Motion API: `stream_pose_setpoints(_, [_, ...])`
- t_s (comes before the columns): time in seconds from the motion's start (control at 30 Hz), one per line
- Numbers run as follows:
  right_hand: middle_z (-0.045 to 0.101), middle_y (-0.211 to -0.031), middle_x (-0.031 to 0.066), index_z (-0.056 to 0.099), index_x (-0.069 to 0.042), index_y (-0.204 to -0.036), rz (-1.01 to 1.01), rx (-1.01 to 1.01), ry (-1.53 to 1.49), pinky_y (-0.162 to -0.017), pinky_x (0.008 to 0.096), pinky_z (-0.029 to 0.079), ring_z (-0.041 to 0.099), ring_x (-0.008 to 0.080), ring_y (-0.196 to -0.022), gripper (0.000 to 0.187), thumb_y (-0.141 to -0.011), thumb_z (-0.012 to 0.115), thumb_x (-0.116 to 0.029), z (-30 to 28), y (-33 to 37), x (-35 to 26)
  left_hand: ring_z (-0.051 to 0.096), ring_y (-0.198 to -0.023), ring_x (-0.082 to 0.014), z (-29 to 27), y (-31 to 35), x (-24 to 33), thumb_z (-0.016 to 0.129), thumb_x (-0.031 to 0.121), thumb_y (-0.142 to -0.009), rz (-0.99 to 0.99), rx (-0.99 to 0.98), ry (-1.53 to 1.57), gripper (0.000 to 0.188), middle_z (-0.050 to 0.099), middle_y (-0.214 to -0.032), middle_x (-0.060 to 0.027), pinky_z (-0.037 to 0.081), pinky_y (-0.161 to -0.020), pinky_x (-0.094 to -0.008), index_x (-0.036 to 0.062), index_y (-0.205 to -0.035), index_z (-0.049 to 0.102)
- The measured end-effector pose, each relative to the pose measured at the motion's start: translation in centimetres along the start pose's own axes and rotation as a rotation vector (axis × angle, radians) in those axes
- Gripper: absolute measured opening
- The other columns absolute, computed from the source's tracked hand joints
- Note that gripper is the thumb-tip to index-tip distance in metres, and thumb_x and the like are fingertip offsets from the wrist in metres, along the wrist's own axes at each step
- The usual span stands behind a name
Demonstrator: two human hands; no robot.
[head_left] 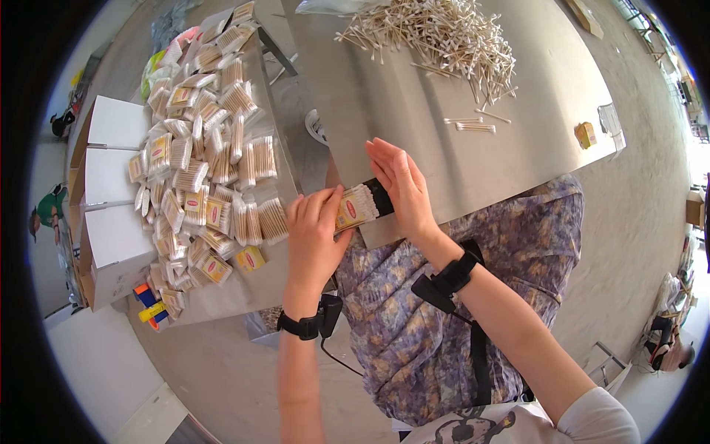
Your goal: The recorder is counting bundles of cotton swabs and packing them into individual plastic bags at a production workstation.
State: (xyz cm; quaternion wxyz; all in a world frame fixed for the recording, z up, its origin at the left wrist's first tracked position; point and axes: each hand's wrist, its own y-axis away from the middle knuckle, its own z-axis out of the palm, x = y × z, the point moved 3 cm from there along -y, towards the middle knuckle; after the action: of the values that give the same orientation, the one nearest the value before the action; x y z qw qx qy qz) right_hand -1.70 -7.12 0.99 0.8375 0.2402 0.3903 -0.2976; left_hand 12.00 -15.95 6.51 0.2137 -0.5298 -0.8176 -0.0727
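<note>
Swab pack (356, 206) pinched in the left hand (314, 237), near the close left corner of the metal counter (451, 170)

Partly hidden: left end of the swab pack, behind curved fingers and thumb. Also half covered: a black piece (380, 197) at the pack's right end, between both hands, its full shape hard to make out. Right hand (399, 189) upright beside it, fingers straight and pressed together, palm toward the pack, gripping nothing; cannot tell contact with the black piece. Cut off by the upper edge: a heap of loose swabs (444, 44) and a clear plastic bag (333, 6). Blurred at the far left: a person in green (53, 209).

Beyond the right hand, a broad stretch of metal as far as a small yellow box (585, 135) near the right edge. Farther up, a few stray swabs (475, 127) just short of the heap. To the left, past a gap between surfaces, a second counter (251, 294) under a crowded mound of packs (200, 163), with little room there for moving. White boxes (118, 177) along its far left side.

Brushed, dully shining metal; thin pale sticks with fluffy white tips; glossy see-through wrapping with yellow-and-red labels. Below the hands, creased purple floral cloth (458, 311). On both wrists, black straps (301, 326) with boxy attachments.
</note>
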Motion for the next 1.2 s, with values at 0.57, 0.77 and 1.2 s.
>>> stream_pose_setpoints(0.57, [0.05,-0.143,0.016,0.039,-0.004,-0.148,0.111,-0.13,0.187,-0.106,0.0387,0.043,0.056,0.0251,-0.126,0.054,-0.107,0.043,-0.039,-3.9,4.6,-5.4,0.063,-0.097,-0.0269,-0.7,-2.8,0.0,0.084,0.012,-0.071,-0.068,-0.18,0.188,0.055,0.063,-0.109,-0.0094,0.05,-0.085,-0.0349,0.0024,-0.122,0.065])
stream_pose_setpoints(0.77, [0.062,-0.127,0.0136,0.046,-0.003,-0.142,0.21,-0.222,0.249,-0.091,0.0351,0.052,0.065,0.0207,-0.107,0.048,-0.106,0.048,-0.034,-8.1,6.3,-6.9,0.063,-0.078,-0.0131,1.3,-4.7,-1.5,0.078,0.011,-0.082,-0.285,-0.247,0.388,0.027,0.065,-0.091,-0.0062,0.051,-0.068,-0.0282,-0.0011,-0.102,0.064])
stream_pose_setpoints(1.2, [0.065,-0.117,0.0094,0.054,-0.001,-0.131,0.305,-0.302,0.231,-0.082,0.0282,0.051,0.063,0.0128,-0.096,0.041,-0.102,0.058,-0.029,-7.8,5.9,-7.7,0.059,-0.063,-0.0078,-3.6,-2.7,-3.2,0.069,0.007,-0.089,-0.618,-0.438,0.2,0.013,0.063,-0.074,-0.0023,0.049,-0.054,-0.0245,-0.0001,-0.091,0.058])
